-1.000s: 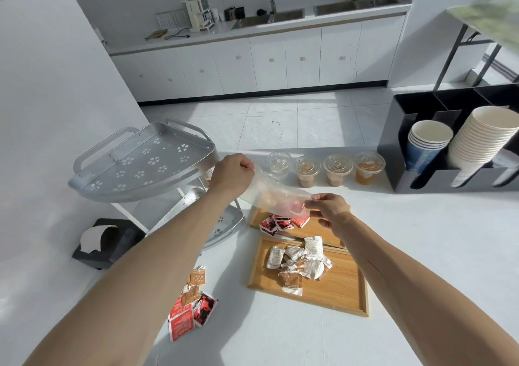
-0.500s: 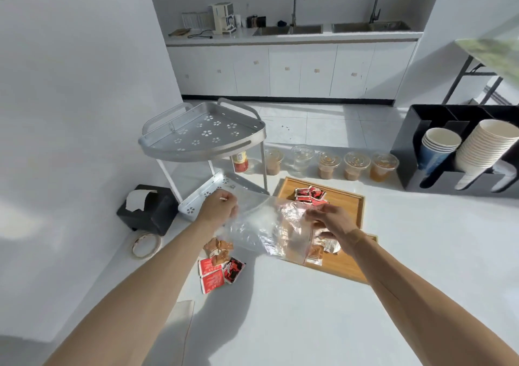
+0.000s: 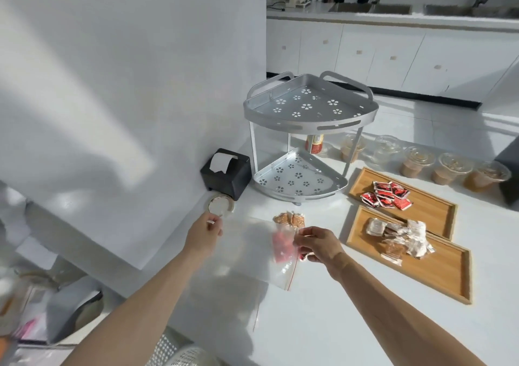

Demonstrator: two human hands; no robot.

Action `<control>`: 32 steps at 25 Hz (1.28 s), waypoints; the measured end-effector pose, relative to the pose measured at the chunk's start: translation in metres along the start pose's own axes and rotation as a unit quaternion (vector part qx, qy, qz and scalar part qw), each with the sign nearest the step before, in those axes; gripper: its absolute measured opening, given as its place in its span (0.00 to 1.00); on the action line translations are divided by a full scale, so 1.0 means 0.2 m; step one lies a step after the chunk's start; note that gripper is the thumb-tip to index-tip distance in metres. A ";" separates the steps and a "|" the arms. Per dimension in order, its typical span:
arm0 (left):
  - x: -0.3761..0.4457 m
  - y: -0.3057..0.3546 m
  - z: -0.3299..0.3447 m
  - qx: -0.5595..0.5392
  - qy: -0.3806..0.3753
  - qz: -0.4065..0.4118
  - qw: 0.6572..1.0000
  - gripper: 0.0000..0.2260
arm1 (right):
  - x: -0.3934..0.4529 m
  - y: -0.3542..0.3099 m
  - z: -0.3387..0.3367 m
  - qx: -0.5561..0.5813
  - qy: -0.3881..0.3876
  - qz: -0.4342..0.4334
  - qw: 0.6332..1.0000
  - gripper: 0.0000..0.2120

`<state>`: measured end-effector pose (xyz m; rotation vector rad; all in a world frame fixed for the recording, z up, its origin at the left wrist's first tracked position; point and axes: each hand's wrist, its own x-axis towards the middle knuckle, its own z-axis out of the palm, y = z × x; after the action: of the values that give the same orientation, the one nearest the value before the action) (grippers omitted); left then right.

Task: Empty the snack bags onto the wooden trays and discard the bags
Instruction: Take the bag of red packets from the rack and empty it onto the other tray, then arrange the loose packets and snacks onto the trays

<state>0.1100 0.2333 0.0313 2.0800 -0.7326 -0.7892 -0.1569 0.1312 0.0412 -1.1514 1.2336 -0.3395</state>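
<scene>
Clear bag (image 3: 247, 250), now off the trays, in both hands' (image 3: 203, 235) (image 3: 317, 243) pinching grip.

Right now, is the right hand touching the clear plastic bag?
Touching: the head view shows the right hand pinching the clear plastic bag at its edge.

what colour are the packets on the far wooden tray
Red, with black and white print. The packets lie in a small pile on the far wooden tray, head view.

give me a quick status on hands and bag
Left hand and right hand both pinch the clear zip bag, held over the counter. Loose snack packets beneath it.
</scene>
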 end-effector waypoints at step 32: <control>0.48 -0.44 -0.18 0.178 -0.011 -0.064 0.982 0.18 | 0.57 -0.04 0.63 -0.333 0.141 0.007 0.932 0.19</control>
<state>0.2179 0.2276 -0.0501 2.4627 -0.8053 -0.7961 -0.0050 0.1056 -0.0295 -1.7123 1.6781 -0.0651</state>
